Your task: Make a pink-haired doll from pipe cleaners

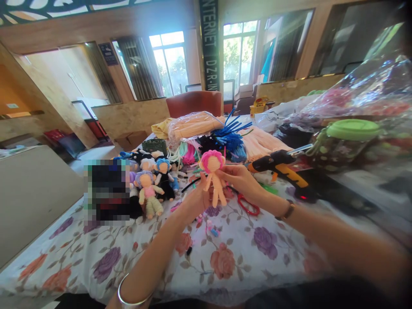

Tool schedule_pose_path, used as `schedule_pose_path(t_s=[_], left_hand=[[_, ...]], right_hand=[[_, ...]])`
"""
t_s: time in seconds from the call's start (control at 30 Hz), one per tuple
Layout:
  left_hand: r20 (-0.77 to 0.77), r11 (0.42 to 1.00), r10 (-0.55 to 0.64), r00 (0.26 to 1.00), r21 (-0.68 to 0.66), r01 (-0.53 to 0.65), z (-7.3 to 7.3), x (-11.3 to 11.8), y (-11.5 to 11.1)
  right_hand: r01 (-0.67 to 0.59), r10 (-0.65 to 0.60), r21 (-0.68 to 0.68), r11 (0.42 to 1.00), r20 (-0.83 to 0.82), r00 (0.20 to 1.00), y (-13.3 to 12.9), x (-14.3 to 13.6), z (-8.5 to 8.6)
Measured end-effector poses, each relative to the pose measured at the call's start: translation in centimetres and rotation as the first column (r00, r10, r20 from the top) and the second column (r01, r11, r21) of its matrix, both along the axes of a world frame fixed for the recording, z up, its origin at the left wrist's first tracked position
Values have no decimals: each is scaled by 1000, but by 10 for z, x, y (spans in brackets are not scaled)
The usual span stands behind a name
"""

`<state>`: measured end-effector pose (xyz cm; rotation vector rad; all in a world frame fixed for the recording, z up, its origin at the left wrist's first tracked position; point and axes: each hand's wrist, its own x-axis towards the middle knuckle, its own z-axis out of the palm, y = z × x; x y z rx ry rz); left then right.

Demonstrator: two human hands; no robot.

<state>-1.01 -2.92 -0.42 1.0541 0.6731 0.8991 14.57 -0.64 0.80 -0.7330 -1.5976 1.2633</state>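
Over the table's middle I hold up a small peach doll (214,183) with bright pink hair and a blank face, upright and turned toward me. My left hand (198,198) is closed around its body from the left, low down. From the right, my right hand (238,179) pinches it near the head and shoulder. A red loop (247,207) lies on the cloth below my right hand. Small pink and blue scraps (211,229) are scattered beneath the doll.
Several finished dolls (149,193) cluster at left, beside a blurred-out patch. Behind are blue fuzzy stems (233,133) and peach bundles (196,126). A black and yellow glue gun (283,167) with a red light stands at right, near a green-lidded jar (347,137). Floral cloth (144,262) covers the table.
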Motion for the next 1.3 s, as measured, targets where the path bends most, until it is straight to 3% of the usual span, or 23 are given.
schedule_pose_path(t_s=[0.17, 0.33, 0.5, 0.6, 0.7, 0.83, 1.0, 1.17, 1.3], left_hand=[[52, 998, 19, 998, 51, -21, -4, 0, -5], [63, 998, 64, 996, -11, -64, 1, 1, -6], [-29, 996, 71, 997, 51, -70, 5, 5, -9], [-95, 992, 104, 990, 82, -97, 5, 7, -12], [-126, 977, 142, 982, 176, -119, 4, 5, -11], [-208, 899, 299, 931, 388, -202, 2, -4, -3], [-217, 816, 513, 831, 424, -393, 0, -13, 3], [-124, 806, 571, 812, 272, -525, -2, -17, 7], [-163, 632, 775, 611, 177, -754, -1, -25, 11]], right_hand=[[30, -35, 92, 995, 54, 998, -1, 4, 4], [17, -42, 116, 993, 211, 977, 16, 21, 9], [1, -12, 115, 993, 94, 995, 26, 29, 23], [-60, 31, 179, 982, 156, 987, 25, 25, 31], [-51, -10, 285, 957, 208, 978, 24, 20, 35], [43, -91, 305, 951, 146, 985, 26, 15, 32], [149, -211, 380, 913, 127, 969, 21, 8, 22], [235, -313, 417, 878, 127, 941, 20, -2, 16], [273, -326, 377, 885, 84, 941, 32, -1, 14]])
